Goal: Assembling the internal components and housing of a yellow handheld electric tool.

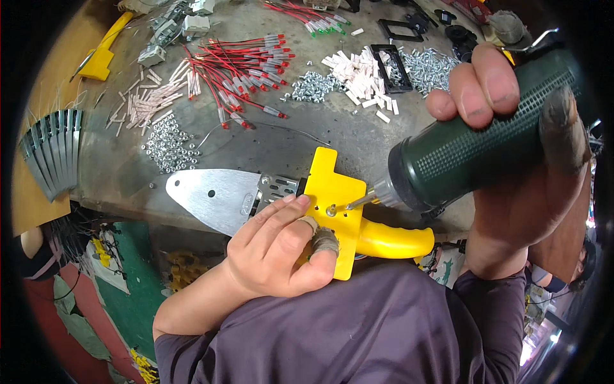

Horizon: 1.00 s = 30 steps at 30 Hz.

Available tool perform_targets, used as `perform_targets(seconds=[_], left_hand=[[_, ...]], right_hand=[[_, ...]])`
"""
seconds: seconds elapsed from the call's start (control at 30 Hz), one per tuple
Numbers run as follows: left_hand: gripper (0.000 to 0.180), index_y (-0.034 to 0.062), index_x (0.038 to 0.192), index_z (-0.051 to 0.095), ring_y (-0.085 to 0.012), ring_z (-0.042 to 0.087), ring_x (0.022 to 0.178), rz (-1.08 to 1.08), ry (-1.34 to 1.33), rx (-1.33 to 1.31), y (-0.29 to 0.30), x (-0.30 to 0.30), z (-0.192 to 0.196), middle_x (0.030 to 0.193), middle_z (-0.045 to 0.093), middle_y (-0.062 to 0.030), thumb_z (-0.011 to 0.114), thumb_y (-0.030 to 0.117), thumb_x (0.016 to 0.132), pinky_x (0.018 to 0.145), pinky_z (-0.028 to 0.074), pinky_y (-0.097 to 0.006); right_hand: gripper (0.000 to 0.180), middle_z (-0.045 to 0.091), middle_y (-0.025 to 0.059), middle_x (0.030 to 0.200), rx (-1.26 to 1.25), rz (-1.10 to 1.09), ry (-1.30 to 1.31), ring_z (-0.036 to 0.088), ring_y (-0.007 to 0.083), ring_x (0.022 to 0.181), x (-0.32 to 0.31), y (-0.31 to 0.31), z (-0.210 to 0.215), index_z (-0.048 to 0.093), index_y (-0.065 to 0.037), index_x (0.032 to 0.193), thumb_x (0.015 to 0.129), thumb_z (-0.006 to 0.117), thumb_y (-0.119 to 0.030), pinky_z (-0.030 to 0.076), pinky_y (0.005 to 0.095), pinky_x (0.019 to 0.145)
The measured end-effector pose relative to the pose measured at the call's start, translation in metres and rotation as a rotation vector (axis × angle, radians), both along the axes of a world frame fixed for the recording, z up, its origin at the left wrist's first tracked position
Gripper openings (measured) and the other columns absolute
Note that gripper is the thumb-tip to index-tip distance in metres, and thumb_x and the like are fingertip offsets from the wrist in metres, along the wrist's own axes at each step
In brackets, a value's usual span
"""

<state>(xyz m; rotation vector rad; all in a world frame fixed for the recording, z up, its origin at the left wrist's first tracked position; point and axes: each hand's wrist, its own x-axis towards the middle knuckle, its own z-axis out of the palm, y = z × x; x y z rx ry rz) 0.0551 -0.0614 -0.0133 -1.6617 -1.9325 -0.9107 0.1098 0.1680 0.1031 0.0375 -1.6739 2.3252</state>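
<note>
The right hand (pixel 521 198) is wrapped around a dark green power driver (pixel 467 153), which slants down leftward from the right side of the worktop (pixel 256 144). The left hand (pixel 275 246), with tape around two digits, grasps the left part of a yellow plastic body (pixel 348 185), fingers laid over its face and thumb low on it. That body sits at the middle of the worktop's near edge, its yellow handle (pixel 396 240) pointing right and its pointed silver plate (pixel 211 195) pointing left; whether the worktop bears its weight cannot be told. A small metal screw (pixel 330 210) stands in its face, and the driver's bit (pixel 364 200) ends just beside it; contact with the face is unclear. Farther in from the near edge, toward the left, lie a heap of nuts (pixel 169 144) and scattered pale sticks (pixel 150 102). Beyond the yellow body come red-tipped wired lamps (pixel 249 80), a pile of screws (pixel 311 88), short white pieces (pixel 364 77) and a black frame (pixel 391 67) resting on them, with a second screw pile (pixel 432 67) just right. Toward the far left corner are grey connectors (pixel 169 32) and another yellow part (pixel 102 54); dark strips (pixel 54 150) fan out at the left edge.
</note>
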Motion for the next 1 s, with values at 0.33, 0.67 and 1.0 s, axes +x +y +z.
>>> perform_targets(seconds=[0.33,0.67,1.0], left_hand=[[0.013,0.0213,0.085,0.051,-0.0235,0.066,0.081,0.026,0.011,-0.007,0.001,0.001,0.001,0.080,0.053,-0.0048,0.060,0.016,0.076,0.073,0.060,-0.034],[0.015,0.0190,0.087,0.055,-0.0215,0.064,0.079,0.025,0.011,0.032,0.002,0.002,0.001,0.079,0.050,-0.0041,0.062,0.014,0.074,0.072,0.059,-0.033],[0.025,0.0134,0.086,0.059,-0.0257,0.065,0.072,-0.008,0.018,0.035,0.001,0.000,0.002,0.079,0.053,-0.0071,0.069,0.012,0.063,0.053,0.052,-0.029]], right_hand=[[0.043,0.046,0.0012,0.085,-0.059,0.070,-0.003,0.047,0.0140,0.080,-0.011,-0.011,-0.008,0.049,-0.002,0.114,0.093,0.054,-0.039,0.039,0.0359,0.082],[0.055,0.051,0.0020,0.084,-0.014,0.150,0.119,0.051,0.0147,0.074,-0.030,-0.028,-0.025,0.042,-0.009,0.129,0.089,0.054,-0.044,0.046,0.0347,0.076],[0.059,0.050,0.0015,0.081,0.017,0.194,0.144,0.051,0.0134,0.069,-0.028,-0.020,-0.020,0.039,-0.004,0.132,0.091,0.053,-0.044,0.046,0.0335,0.073]])
